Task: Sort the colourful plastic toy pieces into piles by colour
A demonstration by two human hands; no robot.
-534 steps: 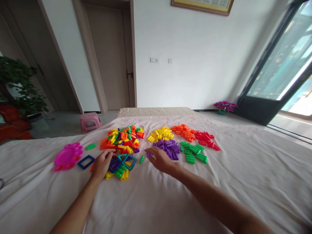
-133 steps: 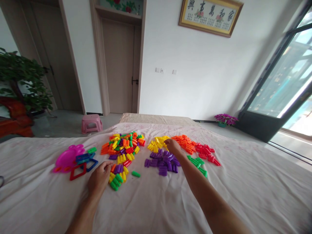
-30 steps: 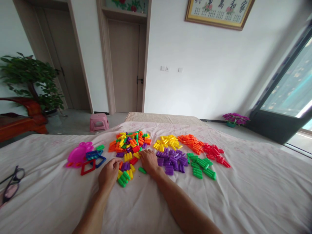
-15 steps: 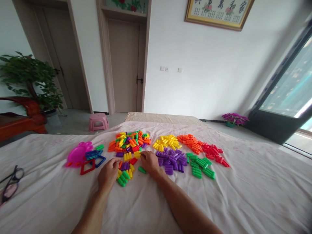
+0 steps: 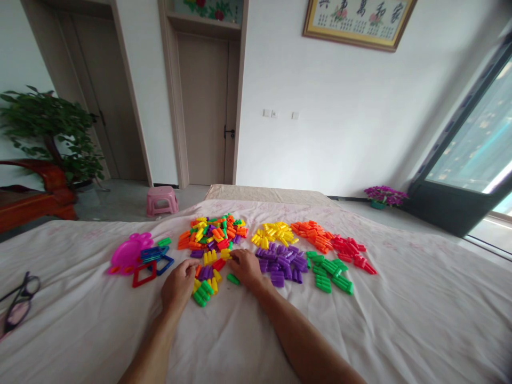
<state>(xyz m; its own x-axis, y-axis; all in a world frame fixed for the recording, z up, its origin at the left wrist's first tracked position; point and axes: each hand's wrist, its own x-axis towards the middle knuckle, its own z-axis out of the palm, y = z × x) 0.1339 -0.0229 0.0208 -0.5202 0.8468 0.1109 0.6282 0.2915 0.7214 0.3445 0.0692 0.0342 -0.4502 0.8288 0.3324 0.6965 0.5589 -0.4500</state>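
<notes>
My left hand rests at the left edge of a small group of pieces, its fingers bent together by an orange piece; whether it grips anything is hidden. My right hand has its fingertips at a yellow piece, beside joined yellow pieces. Between the hands lie a red piece, purple pieces and green pieces. A single green piece is just below my right hand. Behind them rises a mixed-colour pile.
Sorted piles of yellow, purple, orange, red and green pieces spread rightward. Leftward are a pink tray, blue frames, a red frame and glasses on the cloth.
My right hand has shifted very slightly left, along with its fingertips at the yellow piece. My left hand has hardly moved.
</notes>
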